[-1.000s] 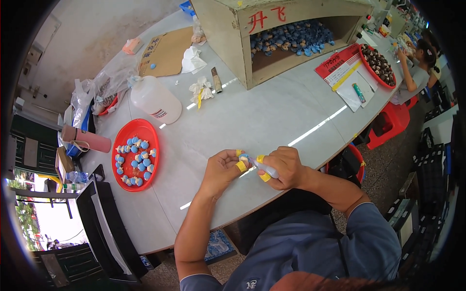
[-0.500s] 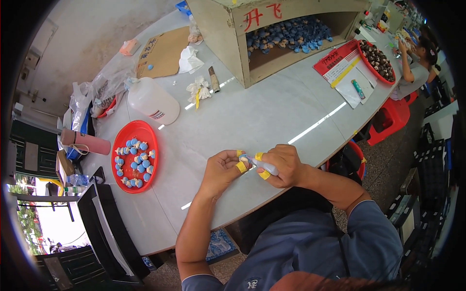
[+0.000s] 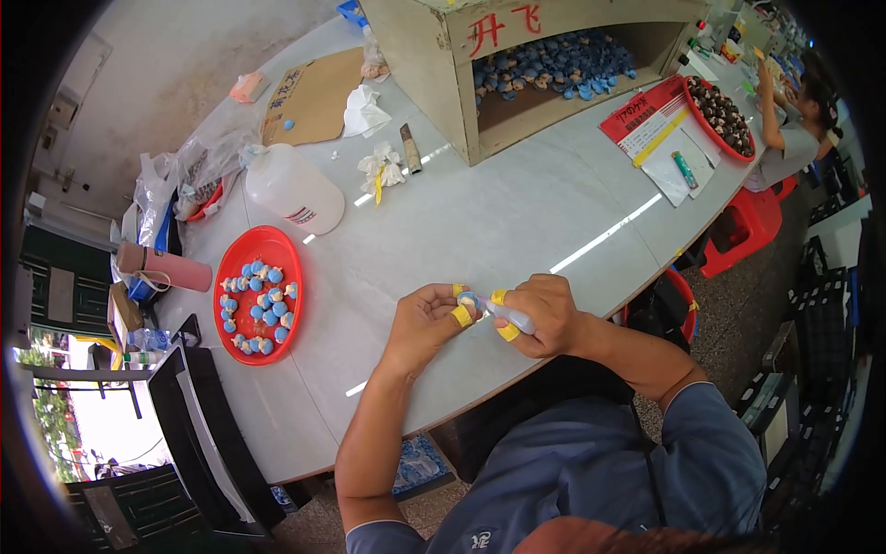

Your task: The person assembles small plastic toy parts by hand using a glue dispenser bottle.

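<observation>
My left hand [image 3: 426, 323] pinches a small blue and cream figure piece [image 3: 469, 302] between thumb and fingertips, which carry yellow tape. My right hand [image 3: 544, 317], also taped in yellow, is wrapped round a small whitish squeeze bottle [image 3: 517, 319]. The bottle's narrow tip points left at the piece; whether it touches is too small to tell. To the left, a red round tray [image 3: 260, 343] holds several similar blue and cream pieces [image 3: 269, 319].
A large white plastic bottle [image 3: 293, 189] and a pink flask [image 3: 175, 270] stand at the left. Behind my hands is a beige open-fronted box [image 3: 466, 120] with many blue pieces. Crumpled tissue [image 3: 380, 169] lies mid-table. A red bowl [image 3: 748, 148] and another person [image 3: 794, 138] are far right.
The piece in my left hand shows more of its cream side, and the bottle's tip sits slightly farther right. Both hands keep their grip; the view has shifted a little.
</observation>
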Tool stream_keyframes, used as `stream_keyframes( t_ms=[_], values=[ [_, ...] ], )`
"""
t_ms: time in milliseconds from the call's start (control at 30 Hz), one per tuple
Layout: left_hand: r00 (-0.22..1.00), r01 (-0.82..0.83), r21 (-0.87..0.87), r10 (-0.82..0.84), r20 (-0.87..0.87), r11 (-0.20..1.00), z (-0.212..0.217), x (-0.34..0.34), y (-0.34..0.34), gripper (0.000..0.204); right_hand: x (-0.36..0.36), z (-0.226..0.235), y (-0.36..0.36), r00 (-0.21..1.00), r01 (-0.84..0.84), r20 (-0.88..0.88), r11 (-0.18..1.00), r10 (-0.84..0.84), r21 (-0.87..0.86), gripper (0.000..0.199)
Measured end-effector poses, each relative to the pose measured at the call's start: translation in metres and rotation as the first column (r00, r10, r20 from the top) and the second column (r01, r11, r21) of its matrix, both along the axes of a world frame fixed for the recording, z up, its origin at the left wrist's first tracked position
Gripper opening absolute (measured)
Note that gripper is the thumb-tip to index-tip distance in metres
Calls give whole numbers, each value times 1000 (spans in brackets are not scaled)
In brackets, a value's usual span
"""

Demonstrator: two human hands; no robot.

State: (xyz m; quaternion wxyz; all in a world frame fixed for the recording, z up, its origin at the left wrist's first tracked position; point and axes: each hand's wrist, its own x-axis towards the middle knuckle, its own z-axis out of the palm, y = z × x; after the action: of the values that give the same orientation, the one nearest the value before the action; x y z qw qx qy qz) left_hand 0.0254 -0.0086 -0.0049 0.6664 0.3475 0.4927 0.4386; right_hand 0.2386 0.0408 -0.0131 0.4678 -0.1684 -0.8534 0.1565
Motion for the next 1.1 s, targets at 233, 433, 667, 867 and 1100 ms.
stream_keyframes(
  t_ms=[233,433,667,867,1100],
  values=[
    [1000,-15,-6,15,2,1000,0,-1,-1,35,1,0,-2,1000,-1,4,1000,1,-2,25],
    [1000,-4,-19,3,-17,1000,1,0,1,36,-4,-1,2,999,-21,-47,1000,20,-8,24],
    [1000,0,-6,0,-4,1000,4,0,1,35,4,-5,1,995,-19,-98,998,13,-62,26],
    [996,-37,-83,43,74,996,7,-4,1,35,15,-10,4,970,-3,-236,974,-52,-228,27],
    [992,-44,-96,56,116,994,2,-11,1,34,42,4,12,973,-2,-172,738,-155,-674,31]
  ],
)
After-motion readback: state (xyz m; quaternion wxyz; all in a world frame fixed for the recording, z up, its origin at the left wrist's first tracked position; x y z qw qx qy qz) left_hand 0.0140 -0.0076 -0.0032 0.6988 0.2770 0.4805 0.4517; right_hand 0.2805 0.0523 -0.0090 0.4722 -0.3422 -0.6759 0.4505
